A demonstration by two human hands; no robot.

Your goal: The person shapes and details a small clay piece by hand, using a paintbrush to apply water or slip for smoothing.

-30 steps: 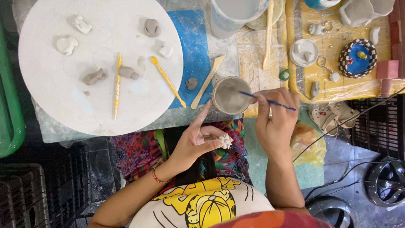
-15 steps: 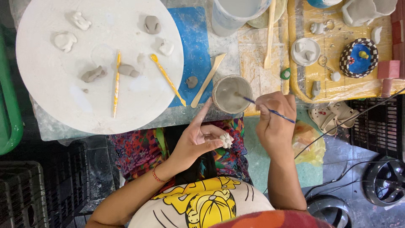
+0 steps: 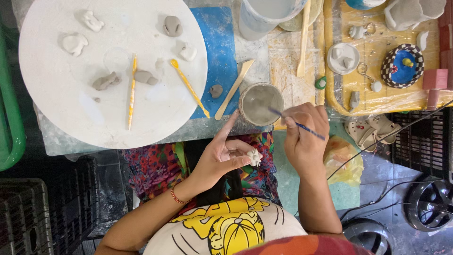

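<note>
Head view, single frame. Right hand (image 3: 306, 137) is seen right of centre, fingers closed in a pen grip on a thin blue brush (image 3: 297, 124). The brush's long axis is laid from lower right to upper left, and its tip is dipped into the small round cup of grey slip (image 3: 260, 104), which stands at the table edge just above and left of the knuckles. The cup is thus found directly off the brush end, and the right hand is the nearer of the two to it.

Left hand (image 3: 224, 158) is held below the table edge, over the lap, at centre frame. A small white clay flower (image 3: 255, 157) is pinched between thumb and bent fingers, while the index finger is extended up towards the cup without touching it. The flower is located below the cup and just left of the right wrist, apart from the brush.

Upper left is occupied by a large round white board (image 3: 56, 113) carrying several small clay figures, two yellow modelling tools (image 3: 132, 92) and loose lumps. A wooden knife (image 3: 234, 89) is laid on the blue mat (image 3: 219, 45) left of the cup. A yellow tray (image 3: 339, 101) with small finished pieces is noted at upper right.
</note>
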